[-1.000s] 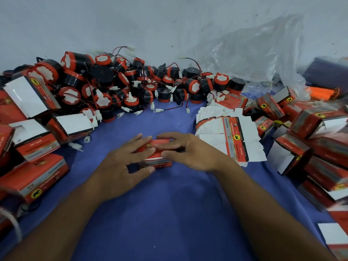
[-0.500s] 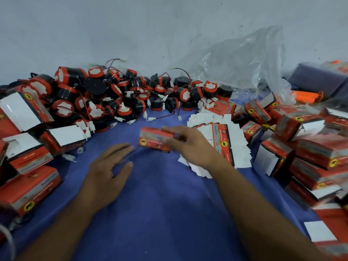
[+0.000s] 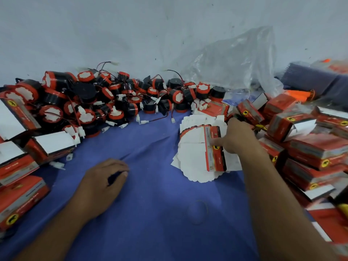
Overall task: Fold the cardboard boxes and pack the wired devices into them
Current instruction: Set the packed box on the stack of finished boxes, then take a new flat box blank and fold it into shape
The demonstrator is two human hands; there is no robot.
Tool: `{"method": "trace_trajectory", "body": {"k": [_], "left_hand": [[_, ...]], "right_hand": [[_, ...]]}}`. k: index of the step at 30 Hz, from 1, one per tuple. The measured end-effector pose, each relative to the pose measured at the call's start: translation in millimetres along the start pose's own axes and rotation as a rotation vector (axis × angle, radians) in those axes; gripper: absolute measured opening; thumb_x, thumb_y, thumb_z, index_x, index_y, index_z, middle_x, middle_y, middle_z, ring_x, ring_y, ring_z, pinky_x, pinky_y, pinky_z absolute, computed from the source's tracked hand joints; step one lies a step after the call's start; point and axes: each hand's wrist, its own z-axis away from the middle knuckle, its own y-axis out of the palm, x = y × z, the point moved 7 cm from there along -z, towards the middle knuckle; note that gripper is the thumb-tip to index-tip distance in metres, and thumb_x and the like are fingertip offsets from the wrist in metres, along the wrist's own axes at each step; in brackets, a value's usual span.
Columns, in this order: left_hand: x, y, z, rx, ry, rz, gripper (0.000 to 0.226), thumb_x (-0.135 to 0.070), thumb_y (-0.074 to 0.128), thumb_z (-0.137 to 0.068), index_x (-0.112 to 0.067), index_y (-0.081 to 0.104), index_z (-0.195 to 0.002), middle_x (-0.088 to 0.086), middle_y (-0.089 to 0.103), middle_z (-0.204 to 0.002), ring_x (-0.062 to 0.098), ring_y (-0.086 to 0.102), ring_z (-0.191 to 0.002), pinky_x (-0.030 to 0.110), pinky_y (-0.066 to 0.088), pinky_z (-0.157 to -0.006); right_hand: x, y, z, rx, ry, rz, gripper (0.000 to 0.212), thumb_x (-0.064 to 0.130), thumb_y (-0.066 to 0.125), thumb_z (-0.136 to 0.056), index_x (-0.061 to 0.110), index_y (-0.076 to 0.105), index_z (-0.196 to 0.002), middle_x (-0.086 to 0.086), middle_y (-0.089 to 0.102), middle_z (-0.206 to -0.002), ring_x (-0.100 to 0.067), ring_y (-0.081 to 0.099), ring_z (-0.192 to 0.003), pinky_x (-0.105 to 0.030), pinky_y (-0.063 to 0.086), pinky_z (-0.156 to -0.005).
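My right hand [image 3: 236, 137] lies on the fanned stack of flat box blanks [image 3: 199, 153], a fingertip pressing the red printed strip of the top one; I cannot tell whether I have pinched it or am only touching it. My left hand [image 3: 105, 182] rests loosely curled and empty on the blue cloth [image 3: 160, 213]. The only view is from my head: the wired devices [image 3: 105, 102] lie heaped along the wall on the far left, their leads crossing, well apart from both hands. I think the risk is lifting several blanks at once, since they overlap closely, or dragging the fan out of order. Folded boxes [image 3: 310, 147] crowd just beside my right wrist, so a wide sweep could topple them. The open cloth between my hands gives the best folding room.
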Motion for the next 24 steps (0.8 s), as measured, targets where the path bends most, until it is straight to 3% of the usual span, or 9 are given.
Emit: {"method": "trace_trajectory", "body": {"k": [3,7,9,12,14,17,20,24], "left_hand": [[-2.3,-0.1,-1.0,-0.014,0.029,-0.005,0.014,-0.002,0.071,-0.086,-0.013,0.075,-0.092,-0.012,0.068,-0.097,-0.001,0.059,-0.094,-0.003,0.036,-0.085],[1.8,-0.2,-1.1,-0.016,-0.005,0.013,0.014,-0.005,0.07,-0.088,-0.017,0.075,-0.094,-0.021,0.065,-0.1,-0.003,0.058,-0.097,-0.003,0.036,-0.085],[1.9,0.0,-0.6,-0.021,0.003,0.02,0.016,-0.005,0.069,-0.088,-0.019,0.074,-0.094,-0.024,0.063,-0.1,-0.008,0.058,-0.097,-0.002,0.038,-0.085],[0.1,0.4,0.6,-0.044,0.025,-0.001,0.018,-0.016,0.067,-0.092,-0.021,0.069,-0.11,-0.015,0.063,-0.108,-0.003,0.058,-0.098,0.02,0.05,-0.092],[-11.3,6.4,0.9,-0.022,0.053,-0.107,0.048,-0.041,0.055,-0.095,-0.019,0.053,-0.137,-0.006,0.053,-0.134,0.01,0.051,-0.119,0.033,0.049,-0.099],[-48.9,11.9,0.5,-0.093,0.241,-0.173,0.089,-0.065,0.052,-0.085,-0.022,0.019,-0.155,0.005,0.023,-0.162,0.018,0.022,-0.147,0.043,0.031,-0.109],[-73.4,16.9,1.8,-0.113,0.292,-0.043,0.118,-0.081,0.059,-0.073,-0.022,0.002,-0.158,0.009,0.001,-0.166,0.026,0.006,-0.153,0.052,0.021,-0.113],[-83.7,22.9,5.6,-0.044,0.298,0.006,0.129,-0.078,0.066,-0.069,-0.017,-0.006,-0.157,0.007,-0.004,-0.166,0.025,0.002,-0.153,0.055,0.023,-0.117]], "right_hand": [[-3.0,-10.6,-0.7,-0.076,0.01,-0.144,0.095,0.039,0.088,-0.074,0.012,0.032,-0.145,-0.014,0.054,-0.137,-0.036,0.056,-0.122,-0.047,0.051,-0.087],[-15.4,-30.5,-0.7,-0.161,0.052,-0.374,0.059,0.027,0.085,-0.079,0.014,0.053,-0.127,-0.007,0.065,-0.115,-0.027,0.062,-0.095,-0.034,0.05,-0.062],[-20.1,-43.9,1.4,-0.245,0.036,-0.343,0.044,0.026,0.08,-0.085,0.013,0.061,-0.123,-0.007,0.068,-0.11,-0.028,0.064,-0.093,-0.038,0.054,-0.07],[-13.7,-67.8,10.0,-0.397,-0.111,-0.432,0.021,0.029,0.071,-0.091,0.013,0.066,-0.103,-0.006,0.07,-0.097,-0.025,0.066,-0.088,-0.042,0.056,-0.078],[2.2,-77.7,21.2,-0.409,-0.218,-0.631,0.017,0.031,0.068,-0.093,0.015,0.066,-0.1,-0.004,0.071,-0.093,-0.023,0.068,-0.086,-0.042,0.057,-0.077],[49.5,-64.2,44.0,-0.073,-0.352,-0.879,0.006,0.027,0.068,-0.095,0.022,0.067,-0.098,-0.001,0.076,-0.091,-0.021,0.074,-0.08,-0.04,0.059,-0.068],[94.3,-15.2,76.7,0.31,-0.452,-0.754,0.01,0.027,0.067,-0.096,0.017,0.067,-0.1,-0.007,0.076,-0.086,-0.017,0.071,-0.064,-0.028,0.053,-0.052],[122.6,30.4,111.9,0.482,-0.594,-0.779,0.035,0.039,0.064,-0.097,0.004,0.068,-0.099,-0.016,0.07,-0.081,-0.017,0.062,-0.061,-0.027,0.047,-0.055]]}}
